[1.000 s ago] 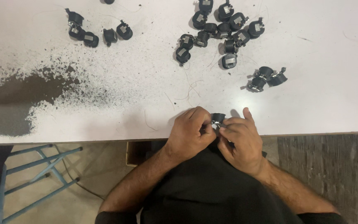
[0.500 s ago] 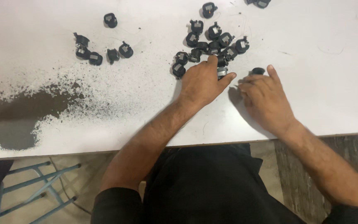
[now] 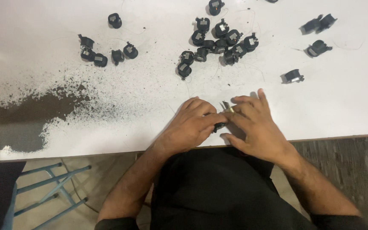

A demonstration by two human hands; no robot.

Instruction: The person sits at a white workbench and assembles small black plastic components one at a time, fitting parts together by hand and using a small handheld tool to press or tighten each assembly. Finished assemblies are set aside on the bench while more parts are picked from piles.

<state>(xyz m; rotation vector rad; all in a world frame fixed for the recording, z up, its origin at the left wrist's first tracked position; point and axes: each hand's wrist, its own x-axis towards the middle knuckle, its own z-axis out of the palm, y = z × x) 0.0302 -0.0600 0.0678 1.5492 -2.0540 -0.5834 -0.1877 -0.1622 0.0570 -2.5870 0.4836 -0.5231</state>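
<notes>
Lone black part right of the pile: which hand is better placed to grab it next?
Right, probably. The right hand lies almost directly below the lone black part, with bare table between. The left hand sits further left and would have to cross over the right.

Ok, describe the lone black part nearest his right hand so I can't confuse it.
Start at the white table, near its front edge by the right hand. Just beyond it lies one small black spool-like part, alone, unlike the central cluster.
</notes>
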